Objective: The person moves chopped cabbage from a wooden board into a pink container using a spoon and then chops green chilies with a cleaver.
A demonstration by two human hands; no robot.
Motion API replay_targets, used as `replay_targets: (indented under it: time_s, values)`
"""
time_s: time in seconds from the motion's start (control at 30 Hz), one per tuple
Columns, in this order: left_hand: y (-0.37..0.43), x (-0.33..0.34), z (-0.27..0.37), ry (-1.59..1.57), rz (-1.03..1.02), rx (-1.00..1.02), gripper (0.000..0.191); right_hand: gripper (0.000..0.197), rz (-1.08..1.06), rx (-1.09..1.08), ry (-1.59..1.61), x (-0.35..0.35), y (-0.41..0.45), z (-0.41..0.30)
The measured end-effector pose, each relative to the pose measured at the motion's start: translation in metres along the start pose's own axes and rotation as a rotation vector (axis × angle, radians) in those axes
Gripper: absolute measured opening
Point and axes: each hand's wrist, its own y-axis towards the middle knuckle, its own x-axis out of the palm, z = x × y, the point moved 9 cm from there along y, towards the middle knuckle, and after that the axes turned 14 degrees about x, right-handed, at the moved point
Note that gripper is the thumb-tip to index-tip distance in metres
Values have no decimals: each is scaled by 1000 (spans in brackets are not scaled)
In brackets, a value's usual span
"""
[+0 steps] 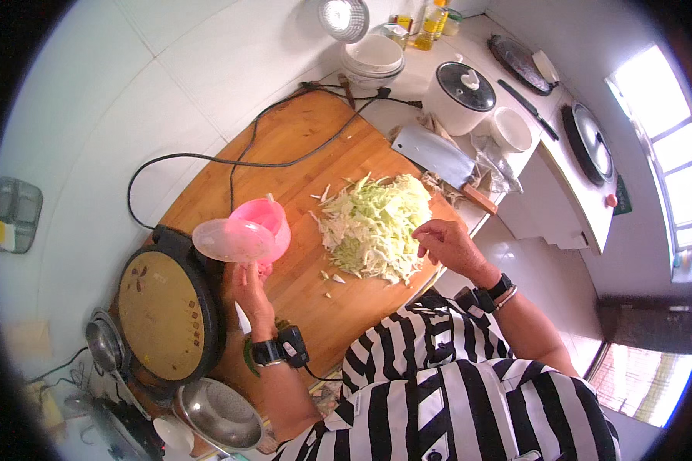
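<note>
Shredded cabbage (375, 230) lies heaped on a wooden board (305, 138). My right hand (447, 245) is at the right edge of the heap, fingers curled with the fingertips close together; whether a pinch of something is between them cannot be made out. At the left, my left hand (251, 288) reaches to a pink plastic container (279, 233) on the board. Its translucent lid (230, 239) is tilted up, with my left fingers at the lower edge of the lid and container. What is inside the container is mostly hidden. A few cabbage bits lie below the heap.
A round electric griddle (161, 314) and a steel colander (222, 412) are at the left. A black cord (207, 154) crosses the board. Beyond the board's right side are a cleaver (435, 155), a rice cooker (458, 104), a white bowl (510, 129) and stacked bowls (373, 57).
</note>
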Motion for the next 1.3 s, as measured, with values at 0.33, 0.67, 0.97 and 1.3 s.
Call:
replay_targets:
  time_s: [0.33,0.67,0.97,1.3]
  values:
    - [38,9,-39,-26,62,38,31,20,21,299,241,-38,3,93]
    - [26,8,-35,390,88,-85,37,27,-28,317,408,-47,21,108]
    - [-27,35,-67,410,-51,-179,33,30,-49,161,436,-57,98,77]
    - [-3,130,-86,477,-316,-277,38,28,-153,175,237,-27,146,53]
